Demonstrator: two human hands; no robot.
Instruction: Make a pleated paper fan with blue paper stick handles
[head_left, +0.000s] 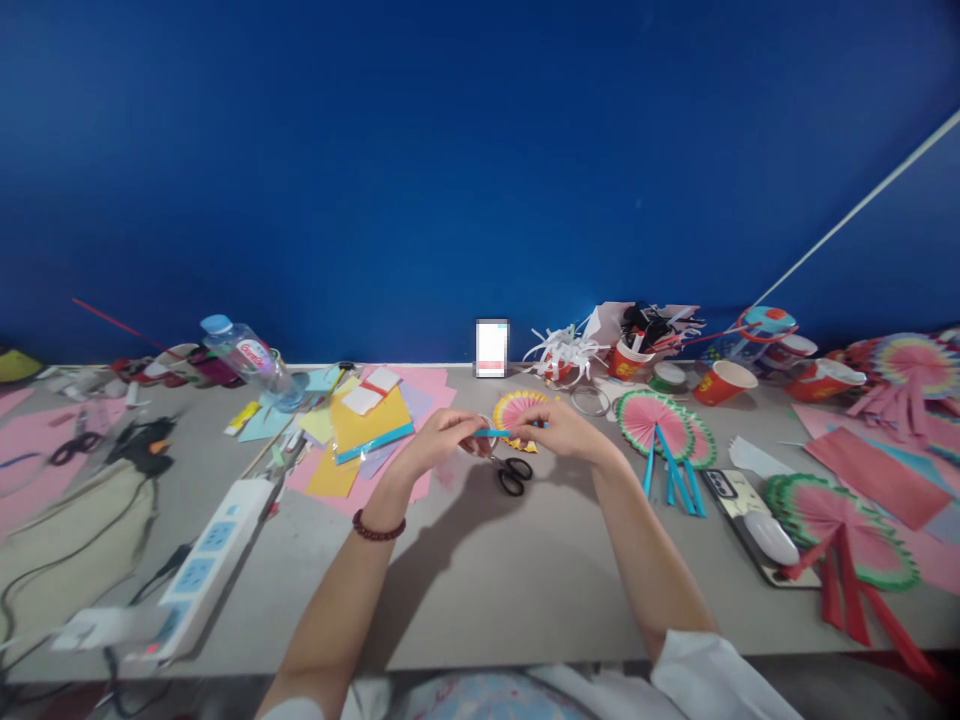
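Observation:
A narrow blue paper strip [493,433] is stretched level between my two hands above the grey table. My left hand [452,438], below a dark red bead bracelet [379,527], pinches the strip's left end. The right end sits between the closed fingers of my right hand [561,432]. Just under the hands lie scissors with black handles [514,477]; their blades are partly hidden. Behind the strip is a pleated paper fan [517,404] in yellow and pink, partly covered by my right hand. What lies inside the curled fingers cannot be seen.
Coloured paper sheets [375,410], a water bottle [251,360] and a power strip [214,560] occupy the left side. To the right are watermelon-coloured fans [656,428], a phone [780,560] with a white mouse-shaped object on it, and paper cups [724,383]. A blue wall [480,180] rises behind.

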